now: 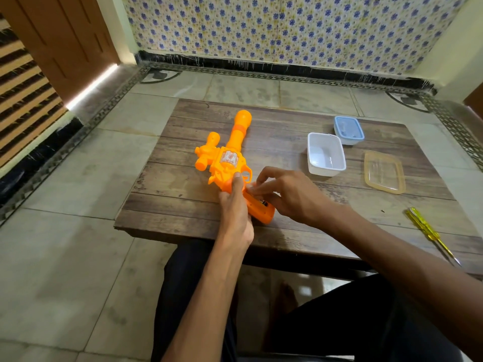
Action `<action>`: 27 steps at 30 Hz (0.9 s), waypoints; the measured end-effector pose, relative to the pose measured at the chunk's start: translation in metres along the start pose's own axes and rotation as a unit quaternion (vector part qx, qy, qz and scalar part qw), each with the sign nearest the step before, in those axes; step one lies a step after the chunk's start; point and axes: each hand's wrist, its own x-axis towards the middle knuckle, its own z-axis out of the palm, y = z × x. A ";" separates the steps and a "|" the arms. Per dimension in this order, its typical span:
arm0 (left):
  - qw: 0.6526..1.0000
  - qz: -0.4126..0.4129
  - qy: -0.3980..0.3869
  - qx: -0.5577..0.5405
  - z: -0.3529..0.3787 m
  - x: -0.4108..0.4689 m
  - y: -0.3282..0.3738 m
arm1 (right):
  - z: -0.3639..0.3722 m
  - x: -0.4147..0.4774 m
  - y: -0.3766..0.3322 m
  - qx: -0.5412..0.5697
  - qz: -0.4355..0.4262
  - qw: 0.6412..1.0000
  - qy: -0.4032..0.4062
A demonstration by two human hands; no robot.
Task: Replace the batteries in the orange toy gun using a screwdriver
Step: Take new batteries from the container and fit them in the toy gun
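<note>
Sitting low over the floor tiles, a wooden surface point(287, 152), carrying everything within easy arm's reach of the crossed legs below.

Lying flat near the middle, the orange toy gun point(230, 158), barrel running out toward 12 o'clock and grip pulled back toward 6 o'clock, probably so that the battery bay in the grip faces up and close. Showing as a dark slot in that grip, the bay, seemingly uncovered; battery inside or not, too small to tell.

Pinning the body of the toy, the left hand point(236, 207), fingers clenched around the grip with the thumb pressing on top, likely steadying it against sliding. Working at the bay from 3 o'clock, the right hand point(285, 192), fingertips pinched together at the opening; grasping anything or merely probing, cannot tell.

Standing open at 2 o'clock of the toy, a white tub point(326, 155), looking empty, probably waiting for loose parts. Resting beyond it, a small box with a blue lid point(349, 130), closed. Lying apart at 3 o'clock, a yellowish lid point(384, 172).

Parked at 4 o'clock near the edge, the yellow screwdriver point(428, 231), untouched, suggesting no screw work in hand just now.
</note>
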 end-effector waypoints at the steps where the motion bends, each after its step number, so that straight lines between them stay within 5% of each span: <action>1: 1.000 -0.001 0.002 -0.001 0.000 0.000 -0.001 | 0.000 -0.001 0.000 0.001 -0.002 1.000 0.000; 8: 0.999 0.014 -0.017 0.027 0.002 0.000 -0.004 | 0.007 -0.012 0.013 0.025 0.019 0.999 -0.006; 11: 0.999 0.005 -0.037 0.020 0.005 -0.003 -0.005 | -0.001 -0.004 0.006 0.105 0.162 0.978 0.078; 13: 0.998 0.003 -0.052 0.022 0.003 -0.001 -0.010 | -0.008 0.003 0.001 0.231 0.331 0.904 0.138; 15: 0.998 -0.002 -0.056 0.017 0.001 0.000 -0.010 | -0.017 0.009 0.004 0.429 0.483 0.758 0.092; 17: 0.998 -0.006 -0.061 0.003 -0.001 0.002 -0.008 | -0.023 0.011 0.008 0.589 0.528 0.612 0.028; 19: 0.998 -0.007 -0.066 -0.009 -0.003 0.004 -0.008 | -0.025 0.009 0.008 0.653 0.522 0.549 0.001; 24: 0.998 -0.016 -0.065 0.000 -0.006 0.006 -0.008 | -0.031 0.003 0.009 0.677 0.477 0.559 -0.034; 27: 0.998 -0.012 -0.064 0.008 -0.005 0.004 -0.008 | -0.033 0.001 0.004 0.580 0.451 0.677 -0.033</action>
